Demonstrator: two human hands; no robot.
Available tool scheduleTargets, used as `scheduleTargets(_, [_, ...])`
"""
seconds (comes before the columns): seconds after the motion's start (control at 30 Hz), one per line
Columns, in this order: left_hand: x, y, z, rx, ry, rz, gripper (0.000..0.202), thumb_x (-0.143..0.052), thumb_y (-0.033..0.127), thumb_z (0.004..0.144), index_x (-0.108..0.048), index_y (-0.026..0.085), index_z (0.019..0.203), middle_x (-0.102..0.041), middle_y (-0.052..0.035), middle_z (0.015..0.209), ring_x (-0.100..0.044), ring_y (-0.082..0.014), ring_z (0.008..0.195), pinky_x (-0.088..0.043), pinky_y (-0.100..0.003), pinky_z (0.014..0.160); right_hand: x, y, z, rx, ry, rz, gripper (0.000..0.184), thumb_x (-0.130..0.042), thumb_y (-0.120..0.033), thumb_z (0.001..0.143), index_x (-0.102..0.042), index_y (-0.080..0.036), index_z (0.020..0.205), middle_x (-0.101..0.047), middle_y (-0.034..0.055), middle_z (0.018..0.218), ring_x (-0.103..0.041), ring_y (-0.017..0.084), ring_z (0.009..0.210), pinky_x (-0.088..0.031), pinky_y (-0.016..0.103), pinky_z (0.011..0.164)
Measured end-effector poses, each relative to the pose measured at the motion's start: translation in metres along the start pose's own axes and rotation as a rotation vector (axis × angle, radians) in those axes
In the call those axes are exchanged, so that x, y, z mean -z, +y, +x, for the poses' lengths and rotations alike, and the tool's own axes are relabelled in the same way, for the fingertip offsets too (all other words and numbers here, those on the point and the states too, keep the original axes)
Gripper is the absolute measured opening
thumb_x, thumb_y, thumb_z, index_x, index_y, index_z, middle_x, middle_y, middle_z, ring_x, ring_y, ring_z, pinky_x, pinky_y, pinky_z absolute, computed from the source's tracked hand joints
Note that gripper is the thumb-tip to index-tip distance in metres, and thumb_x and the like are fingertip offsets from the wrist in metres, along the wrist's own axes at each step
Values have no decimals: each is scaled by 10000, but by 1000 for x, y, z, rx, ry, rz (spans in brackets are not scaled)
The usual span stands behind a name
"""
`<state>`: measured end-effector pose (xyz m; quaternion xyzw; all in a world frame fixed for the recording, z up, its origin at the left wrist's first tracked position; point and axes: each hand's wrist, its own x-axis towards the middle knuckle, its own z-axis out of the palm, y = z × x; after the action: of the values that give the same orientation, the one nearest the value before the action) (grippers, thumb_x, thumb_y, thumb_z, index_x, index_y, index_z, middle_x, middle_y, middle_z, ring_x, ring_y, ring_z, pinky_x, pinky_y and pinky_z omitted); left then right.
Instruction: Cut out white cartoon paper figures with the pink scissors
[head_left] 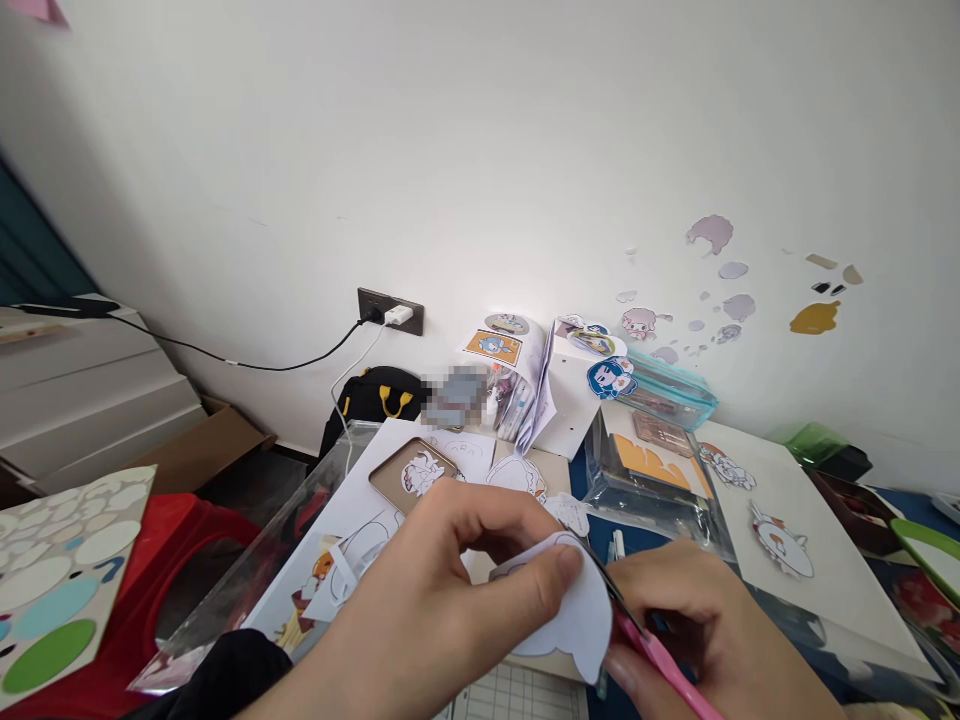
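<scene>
My left hand [442, 600] pinches a white paper cut-out [577, 620] between thumb and fingers, held up over the desk. My right hand [712, 630] is closed round pink-handled scissors [652, 650], whose dark blade meets the right edge of the cut-out. Under both hands lie printed sheets with cartoon figures [360, 560]. A black sleeve shows at my left wrist.
A clear plastic box [645, 480] with orange paper stands behind the hands. A white sheet with stickers [780, 530] lies at the right, an open sticker book [517, 370] and a teal case [667, 390] at the wall. A red stool [172, 560] and cardboard sit at left.
</scene>
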<state>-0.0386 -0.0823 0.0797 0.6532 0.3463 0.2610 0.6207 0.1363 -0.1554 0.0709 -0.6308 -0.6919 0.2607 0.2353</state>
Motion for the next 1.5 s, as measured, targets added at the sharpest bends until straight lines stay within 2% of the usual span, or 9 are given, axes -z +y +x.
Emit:
scheduleTargets(0.2, [1, -1, 2, -5, 27, 40, 208, -624, 389, 778, -680, 192, 814, -606, -1, 593, -552, -176, 636, -347, -251, 500, 0, 1, 4, 47, -54, 27, 236, -547, -98, 686, -442, -186, 494, -297, -69, 527, -281, 96, 499, -266, 212, 445])
scheduleTargets(0.4, [1, -3, 0, 5, 39, 99, 258, -621, 446, 768, -672, 204, 840, -576, 1, 618, -524, -178, 651, -344, -260, 518, 7, 0, 7, 83, 77, 40, 239, -654, -301, 723, -635, -184, 516, -432, -49, 430, -397, 117, 483, -331, 214, 445])
scheduleTargets(0.57, [1, -2, 0, 15, 40, 129, 255, -609, 459, 771, -664, 211, 795, -582, -4, 676, -500, -165, 638, -354, -265, 540, 7, 1, 6, 100, 69, 22, 206, -657, -313, 735, -682, -186, 574, -469, -44, 422, -434, 119, 485, -347, 205, 442])
scheduleTargets(0.67, [1, -2, -1, 18, 46, 140, 258, -613, 465, 764, -661, 213, 794, -582, -8, 691, -500, -169, 641, -362, -271, 547, 5, 3, 4, 117, 60, -1, 179, -652, -263, 731, -675, -187, 570, -473, -48, 427, -425, 112, 475, -339, 202, 437])
scheduleTargets(0.87, [3, -2, -2, -8, 98, 171, 210, -624, 440, 749, -655, 236, 708, -583, -4, 736, -514, -178, 691, -404, -279, 622, 5, 4, 2, 157, -3, -87, 181, -564, -36, 642, -624, -175, 543, -437, -73, 470, -327, 71, 442, -267, 190, 410])
scheduleTargets(1.07, [2, -3, -2, -63, 141, 190, 141, -636, 395, 737, -690, 269, 705, -615, 8, 771, -540, -179, 737, -434, -252, 651, 7, 5, 0, 134, -20, -176, 201, -576, -79, 674, -542, -170, 498, -345, -81, 481, -297, 75, 465, -259, 198, 441])
scheduleTargets(1.27, [-4, 6, -3, -4, 224, 151, 99, -653, 343, 679, -692, 259, 642, -617, 11, 738, -545, -177, 721, -443, -246, 649, 6, 7, 0, 117, -1, -196, 197, -579, -94, 670, -540, -181, 497, -311, -80, 494, -278, 86, 474, -250, 205, 444])
scheduleTargets(1.43, [-1, 1, -1, -63, 191, 195, 109, -653, 366, 693, -705, 274, 668, -632, 11, 750, -567, -173, 722, -462, -233, 642, 6, 6, 3, 129, -48, -107, 266, -560, -59, 672, -406, -178, 491, -257, -89, 501, -253, 71, 463, -219, 196, 415])
scheduleTargets(1.5, [0, -2, -1, -83, 185, 210, 106, -656, 363, 699, -706, 275, 667, -640, 13, 754, -574, -169, 728, -468, -220, 646, 6, 6, 3, 143, -44, -98, 249, -563, -55, 678, -441, -179, 500, -265, -91, 500, -256, 70, 460, -221, 197, 415])
